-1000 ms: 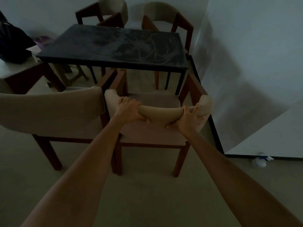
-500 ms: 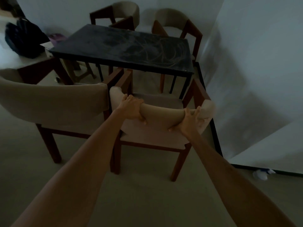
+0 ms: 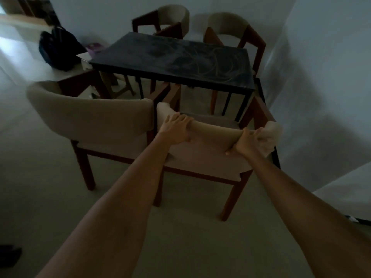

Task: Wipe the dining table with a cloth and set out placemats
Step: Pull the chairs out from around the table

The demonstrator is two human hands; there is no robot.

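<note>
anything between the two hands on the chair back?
Head view: only the bare padded chair back lies between the left hand and right hand; nothing rests on it.

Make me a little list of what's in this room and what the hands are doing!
table: dark top, smeared with dusty streaks, nothing on it
chairs: four; two at the far side, two on the near side
held chair: backrest gripped by both hands
left hand: curled over the backrest's left part
right hand: curled round the backrest's right part, with a pale cloth bunched at that end
other near chair: stands to the left, its backrest touching the held one
bag: dark backpack on a side table at left
placemats: none in view
</note>
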